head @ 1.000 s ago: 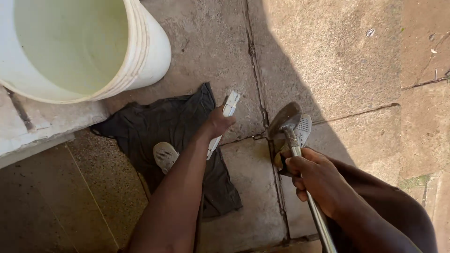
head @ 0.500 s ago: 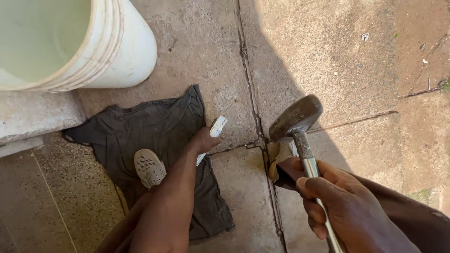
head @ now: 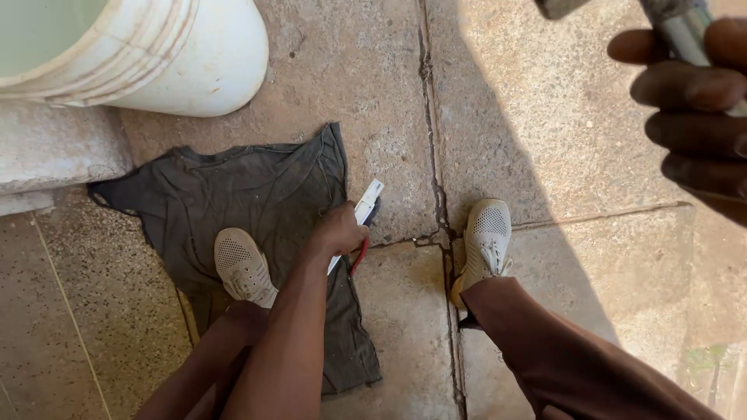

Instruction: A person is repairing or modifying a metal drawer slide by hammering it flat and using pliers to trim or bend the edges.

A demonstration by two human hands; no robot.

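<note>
Cracked concrete paving (head: 545, 117) underfoot, split by dirty joints; speckled terrazzo (head: 78, 327) at lower left, beside a raised stone step (head: 54, 152). Lit by hard sunlight, deep shadow across centre.

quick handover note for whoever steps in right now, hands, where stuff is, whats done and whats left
Left hand: down at the floor, gripping a flat white piece with something red beneath it, at the edge of the dark cloth.
Right hand: raised at the upper right, closed on the hammer handle; the head is mostly out of frame.
Around: left shoe on the cloth, right shoe by the cracked slab joint, white bucket on the ledge at upper left.
Done: piece held in place, hammer lifted.
Left: no blow has landed; the white piece looks whole.
</note>
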